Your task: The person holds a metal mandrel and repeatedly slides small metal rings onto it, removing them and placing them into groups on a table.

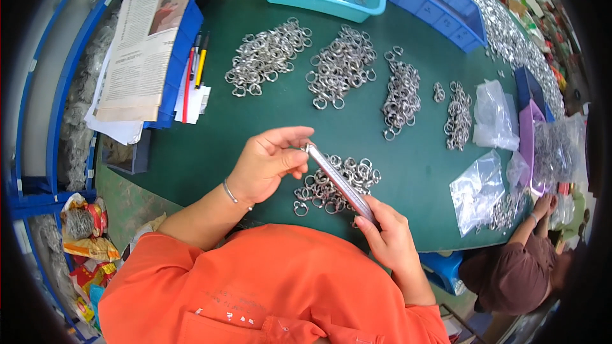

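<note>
My right hand [390,234] is closed round the lower end of a slim silver bar [338,181] with a dark reddish face, which slants up and left. At the bar's upper tip, my left hand [271,156] has its fingers curled in. A small shiny bit shows by these fingertips, too small to name. Under the bar lies a loose heap of silver metal rings [319,191], partly hidden by it. Farther off, more rings lie in separate piles: a wide one [271,57] at left, another [343,67] in the middle, and smaller ones [401,92] towards the right.
A turquoise tray [319,6] and a blue bin [440,13] stand at the back. Newspaper [137,57] and pens [202,60] lie at left. Clear plastic bags [478,181] and a purple basket [532,134] are at right, where another person [510,271] sits. Many small metal pieces [503,32] cover the far right.
</note>
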A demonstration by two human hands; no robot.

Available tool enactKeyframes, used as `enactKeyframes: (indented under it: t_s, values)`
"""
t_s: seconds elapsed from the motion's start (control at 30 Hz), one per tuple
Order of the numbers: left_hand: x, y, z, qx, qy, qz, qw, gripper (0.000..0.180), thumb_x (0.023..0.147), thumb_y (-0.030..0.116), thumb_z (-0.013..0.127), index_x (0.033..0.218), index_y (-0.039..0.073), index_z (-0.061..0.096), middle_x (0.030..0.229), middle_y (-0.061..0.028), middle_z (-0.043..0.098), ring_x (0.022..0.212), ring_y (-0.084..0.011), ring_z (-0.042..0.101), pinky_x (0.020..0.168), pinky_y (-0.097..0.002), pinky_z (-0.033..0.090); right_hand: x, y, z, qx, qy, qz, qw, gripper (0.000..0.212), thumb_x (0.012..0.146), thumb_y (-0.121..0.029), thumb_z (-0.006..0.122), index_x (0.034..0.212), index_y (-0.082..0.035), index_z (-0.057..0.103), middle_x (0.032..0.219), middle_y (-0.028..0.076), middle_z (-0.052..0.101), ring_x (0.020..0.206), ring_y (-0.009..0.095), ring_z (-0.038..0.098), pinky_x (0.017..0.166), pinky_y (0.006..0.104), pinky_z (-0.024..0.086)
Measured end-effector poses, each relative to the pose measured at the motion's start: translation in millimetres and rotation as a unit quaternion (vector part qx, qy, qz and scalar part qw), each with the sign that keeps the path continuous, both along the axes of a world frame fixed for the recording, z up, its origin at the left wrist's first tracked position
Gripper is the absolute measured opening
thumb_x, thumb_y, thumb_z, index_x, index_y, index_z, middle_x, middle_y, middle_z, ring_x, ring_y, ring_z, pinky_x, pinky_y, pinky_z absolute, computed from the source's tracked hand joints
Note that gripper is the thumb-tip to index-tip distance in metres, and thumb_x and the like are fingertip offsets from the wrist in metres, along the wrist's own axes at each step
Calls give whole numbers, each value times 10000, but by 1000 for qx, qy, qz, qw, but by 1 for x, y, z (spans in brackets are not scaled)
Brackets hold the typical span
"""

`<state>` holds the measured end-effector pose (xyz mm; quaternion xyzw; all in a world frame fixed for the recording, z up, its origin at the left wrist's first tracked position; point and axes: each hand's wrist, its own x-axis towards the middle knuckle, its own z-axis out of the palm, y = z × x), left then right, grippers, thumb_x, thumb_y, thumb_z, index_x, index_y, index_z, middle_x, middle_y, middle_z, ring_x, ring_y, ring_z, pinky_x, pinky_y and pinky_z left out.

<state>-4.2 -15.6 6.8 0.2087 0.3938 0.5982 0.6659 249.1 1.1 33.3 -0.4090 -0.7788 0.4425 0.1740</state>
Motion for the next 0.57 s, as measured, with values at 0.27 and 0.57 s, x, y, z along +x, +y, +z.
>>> enactKeyframes:
  t_s: [0.27,0.57]
  values:
    - [-2,-3,-7,38,4,-47,998,246,744,-84,608,987,-46,586,978,-154,589,742,-163,587,657,-247,514,-7,4,8,-25,5,35,999,325,844,-154,569,1133,-18,512,901,181,596,769,343,597,669,365,485]
    - [7,-10,-13,151,169,-129,965,288,730,-86,650,1004,-16,598,968,-86,566,857,-174,597,745,-256,507,-16,3,13,8,-30,78,997,336,828,-137,586,1141,-49,497,905,175,588,760,344,598,637,373,493]
